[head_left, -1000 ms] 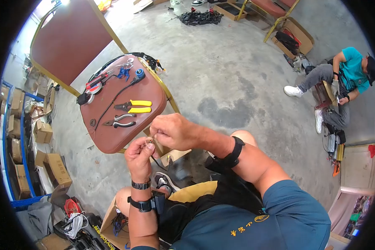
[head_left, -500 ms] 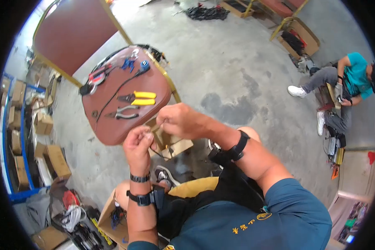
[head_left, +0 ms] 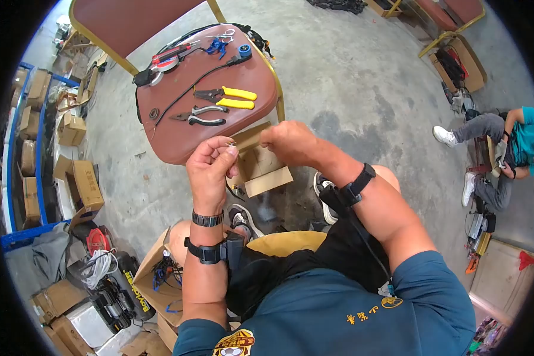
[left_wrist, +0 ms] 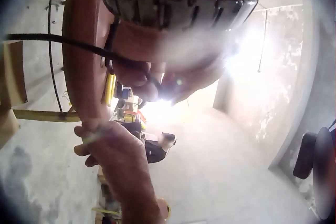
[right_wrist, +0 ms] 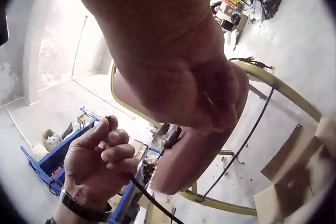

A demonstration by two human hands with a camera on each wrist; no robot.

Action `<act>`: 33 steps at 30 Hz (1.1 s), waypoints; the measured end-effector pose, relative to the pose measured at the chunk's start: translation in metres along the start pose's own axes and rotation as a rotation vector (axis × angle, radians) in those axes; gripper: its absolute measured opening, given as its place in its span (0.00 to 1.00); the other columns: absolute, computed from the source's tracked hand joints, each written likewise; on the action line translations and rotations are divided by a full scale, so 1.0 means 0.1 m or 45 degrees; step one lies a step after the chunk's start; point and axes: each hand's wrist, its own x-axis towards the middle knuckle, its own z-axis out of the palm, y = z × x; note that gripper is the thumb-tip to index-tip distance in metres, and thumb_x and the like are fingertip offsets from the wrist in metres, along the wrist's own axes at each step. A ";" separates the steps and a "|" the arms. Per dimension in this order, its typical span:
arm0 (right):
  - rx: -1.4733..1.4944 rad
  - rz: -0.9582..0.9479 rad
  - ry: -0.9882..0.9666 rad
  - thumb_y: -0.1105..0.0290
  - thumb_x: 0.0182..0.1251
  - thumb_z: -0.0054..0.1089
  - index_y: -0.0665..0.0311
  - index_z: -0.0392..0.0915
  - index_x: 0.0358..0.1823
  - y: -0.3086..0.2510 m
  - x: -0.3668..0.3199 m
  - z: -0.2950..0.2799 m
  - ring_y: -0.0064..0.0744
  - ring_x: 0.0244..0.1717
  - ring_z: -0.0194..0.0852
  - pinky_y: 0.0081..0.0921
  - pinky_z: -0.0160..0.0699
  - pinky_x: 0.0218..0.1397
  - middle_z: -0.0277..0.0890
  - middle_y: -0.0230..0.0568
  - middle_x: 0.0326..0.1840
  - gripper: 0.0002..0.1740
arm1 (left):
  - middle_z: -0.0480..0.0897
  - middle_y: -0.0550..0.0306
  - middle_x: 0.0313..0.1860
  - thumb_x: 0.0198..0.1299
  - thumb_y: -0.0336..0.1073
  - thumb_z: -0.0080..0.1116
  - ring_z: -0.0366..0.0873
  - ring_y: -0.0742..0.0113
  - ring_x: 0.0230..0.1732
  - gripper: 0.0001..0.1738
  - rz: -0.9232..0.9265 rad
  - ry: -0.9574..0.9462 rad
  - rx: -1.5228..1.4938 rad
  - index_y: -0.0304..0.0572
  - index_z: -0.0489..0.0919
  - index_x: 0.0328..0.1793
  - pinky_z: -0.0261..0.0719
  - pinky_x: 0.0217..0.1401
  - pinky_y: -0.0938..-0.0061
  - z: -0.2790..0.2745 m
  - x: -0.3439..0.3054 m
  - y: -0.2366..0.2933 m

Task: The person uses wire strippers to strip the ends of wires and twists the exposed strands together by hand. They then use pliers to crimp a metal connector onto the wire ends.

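Observation:
In the head view my left hand (head_left: 210,169) is raised at the front edge of the chair seat (head_left: 171,142), thumb and fingers pinching the end of a black cable (right_wrist: 152,200). The cable hangs below that hand in the right wrist view. A thin, bright bit shows at its fingertips. To the right, apart from it, my right hand (head_left: 293,142) has its fingers curled in; a tiny glint shows between them in the right wrist view. Yellow-handled wire strippers (head_left: 225,96) and grey-and-black pliers (head_left: 202,115) lie on the seat, beyond the hands.
Also on the seat are a black cord with a blue connector (head_left: 244,51), scissors (head_left: 225,37) and a small black ring (head_left: 154,114). An open cardboard box (head_left: 270,181) stands below the hands. Blue shelving (head_left: 40,166) is at left; another person (head_left: 519,139) sits at right.
The hands were together at the cable end; my right hand has drawn away to the right. The head view has shifted, so the chair now appears higher and further right.

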 end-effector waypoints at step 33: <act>0.703 -0.396 0.619 0.75 0.55 0.61 0.64 0.76 0.27 -0.32 0.01 -0.44 0.48 0.31 0.79 0.38 0.76 0.33 0.76 0.45 0.26 0.03 | 0.82 0.62 0.36 0.59 0.22 0.65 0.77 0.79 0.36 0.09 0.188 -0.045 0.122 0.35 0.79 0.45 0.76 0.40 0.84 0.21 0.13 -0.16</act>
